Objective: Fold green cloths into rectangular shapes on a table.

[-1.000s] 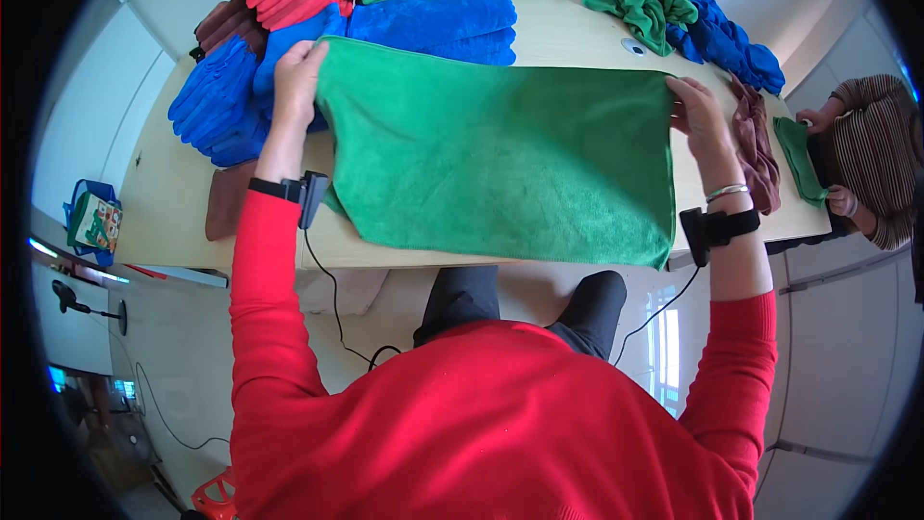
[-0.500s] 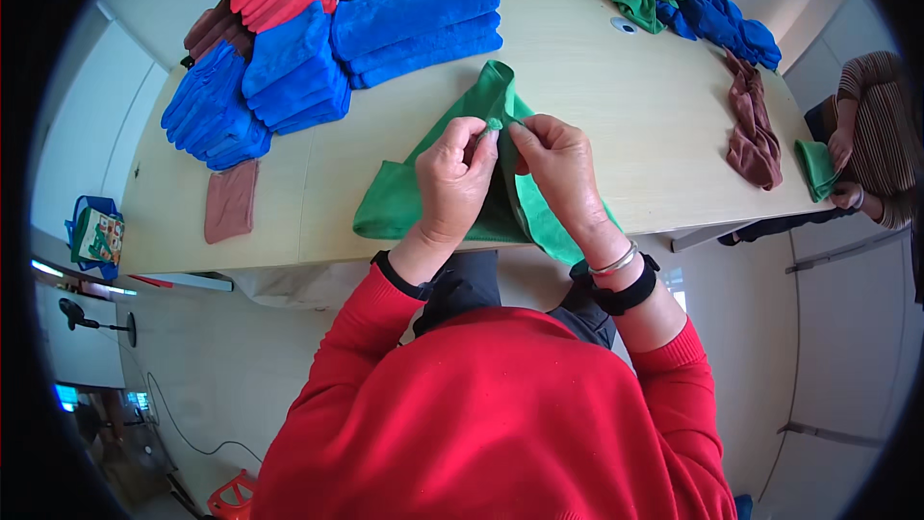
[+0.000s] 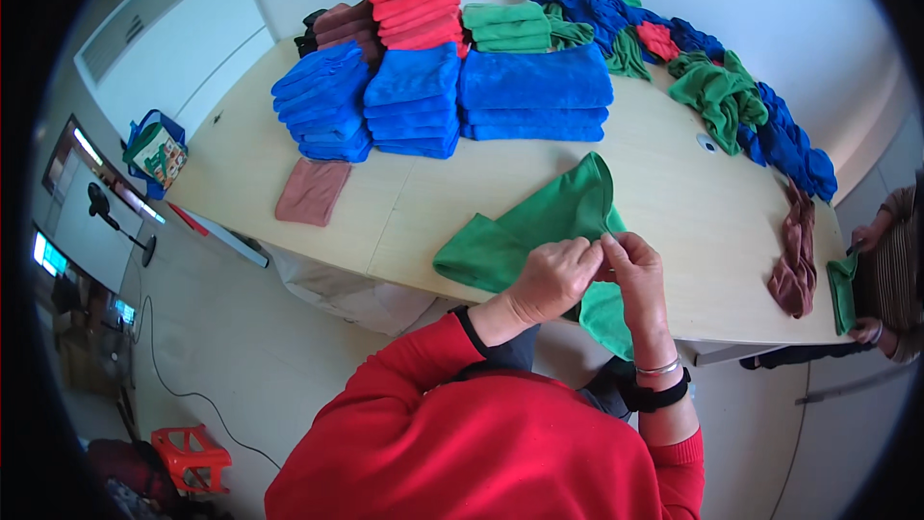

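A green towel (image 3: 520, 226) lies partly spread on the table's near edge, with one end hanging over it. My left hand (image 3: 553, 279) is closed, its fingertips pinching the towel's edge. Right against it, my right hand (image 3: 635, 274) pinches the same edge between thumb and fingers. The exact spot where the fingertips meet is mostly hidden by the fingers. Left of the towel lies a small folded dusky-pink towel (image 3: 313, 191).
Behind stand folded stacks: blue (image 3: 414, 101), red (image 3: 416, 10), brown (image 3: 345, 29) and green (image 3: 505, 27). Loose blue and green towels (image 3: 717, 91) line the back right. A crumpled brown towel (image 3: 794, 255) lies near a co-worker's hands, which hold a green cloth (image 3: 842, 294).
The view has swung, so the table sits lower and further right in it. My two hands have come together at the towel's edge. The co-worker still holds the green cloth.
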Action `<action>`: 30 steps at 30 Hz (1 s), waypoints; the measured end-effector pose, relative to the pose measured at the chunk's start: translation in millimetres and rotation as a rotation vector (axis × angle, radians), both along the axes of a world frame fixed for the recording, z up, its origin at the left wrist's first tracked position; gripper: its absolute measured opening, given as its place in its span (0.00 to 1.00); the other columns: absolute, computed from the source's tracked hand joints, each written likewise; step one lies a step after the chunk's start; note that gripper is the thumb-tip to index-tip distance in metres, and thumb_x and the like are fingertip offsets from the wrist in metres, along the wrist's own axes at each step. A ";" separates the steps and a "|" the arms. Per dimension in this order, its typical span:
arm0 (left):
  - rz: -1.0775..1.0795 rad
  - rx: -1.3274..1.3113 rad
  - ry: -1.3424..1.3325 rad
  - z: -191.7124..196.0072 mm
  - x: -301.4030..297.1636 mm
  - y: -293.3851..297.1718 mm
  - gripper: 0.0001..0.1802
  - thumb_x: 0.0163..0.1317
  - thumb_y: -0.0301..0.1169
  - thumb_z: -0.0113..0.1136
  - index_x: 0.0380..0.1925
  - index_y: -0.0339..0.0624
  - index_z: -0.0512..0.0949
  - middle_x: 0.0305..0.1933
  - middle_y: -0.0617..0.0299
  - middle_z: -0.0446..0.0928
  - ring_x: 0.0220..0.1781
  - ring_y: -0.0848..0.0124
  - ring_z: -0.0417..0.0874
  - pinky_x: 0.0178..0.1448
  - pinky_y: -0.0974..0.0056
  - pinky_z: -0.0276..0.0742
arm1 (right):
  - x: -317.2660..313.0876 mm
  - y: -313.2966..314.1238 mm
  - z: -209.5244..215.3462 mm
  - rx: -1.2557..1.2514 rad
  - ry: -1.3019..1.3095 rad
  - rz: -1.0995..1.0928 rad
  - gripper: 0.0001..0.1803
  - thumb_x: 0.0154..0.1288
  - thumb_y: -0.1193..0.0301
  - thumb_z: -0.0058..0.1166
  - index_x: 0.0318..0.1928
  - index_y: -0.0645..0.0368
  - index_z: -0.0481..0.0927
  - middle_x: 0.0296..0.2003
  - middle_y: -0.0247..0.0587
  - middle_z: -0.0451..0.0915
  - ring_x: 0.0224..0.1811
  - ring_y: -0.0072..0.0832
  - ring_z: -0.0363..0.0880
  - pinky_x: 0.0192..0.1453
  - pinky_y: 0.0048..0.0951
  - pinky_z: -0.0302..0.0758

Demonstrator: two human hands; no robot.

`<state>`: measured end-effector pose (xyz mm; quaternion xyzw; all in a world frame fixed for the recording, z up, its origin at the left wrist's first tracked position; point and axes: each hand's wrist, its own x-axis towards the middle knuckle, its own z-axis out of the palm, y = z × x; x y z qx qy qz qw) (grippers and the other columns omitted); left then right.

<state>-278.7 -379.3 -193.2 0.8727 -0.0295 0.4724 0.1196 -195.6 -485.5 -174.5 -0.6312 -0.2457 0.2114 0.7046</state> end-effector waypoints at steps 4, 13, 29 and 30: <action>-0.085 -0.029 0.040 16.6 -3.5 7.1 0.08 0.52 0.26 0.63 0.32 0.44 0.77 0.20 0.59 0.71 0.21 0.62 0.77 0.23 0.59 0.70 | 8.2 -17.9 -3.5 -0.053 0.216 -0.040 0.10 0.67 0.69 0.53 0.38 0.66 0.77 0.25 0.33 0.78 0.25 0.17 0.77 0.30 0.19 0.75; 0.009 -0.182 0.267 6.9 135.8 142.1 0.06 0.56 0.34 0.57 0.27 0.46 0.79 0.31 0.55 0.80 0.33 0.54 0.81 0.35 0.53 0.76 | 1.0 -23.8 -14.6 -0.177 -0.065 -0.026 0.07 0.63 0.77 0.54 0.40 0.67 0.76 0.25 0.31 0.78 0.25 0.16 0.75 0.30 0.19 0.73; 0.352 0.039 0.921 29.6 211.8 127.8 0.11 0.48 0.26 0.56 0.33 0.41 0.83 0.42 0.51 0.82 0.46 0.53 0.83 0.45 0.53 0.79 | 6.2 -72.0 12.5 -0.225 -0.349 -0.089 0.04 0.62 0.81 0.52 0.38 0.66 0.77 0.25 0.29 0.76 0.28 0.14 0.74 0.33 0.17 0.72; 0.350 0.056 0.887 49.0 203.1 132.1 0.11 0.47 0.26 0.56 0.31 0.42 0.83 0.40 0.50 0.82 0.45 0.53 0.83 0.44 0.53 0.79 | 13.2 -84.7 25.0 -0.198 -0.301 -0.103 0.04 0.62 0.82 0.51 0.38 0.66 0.77 0.25 0.29 0.76 0.28 0.13 0.73 0.33 0.17 0.72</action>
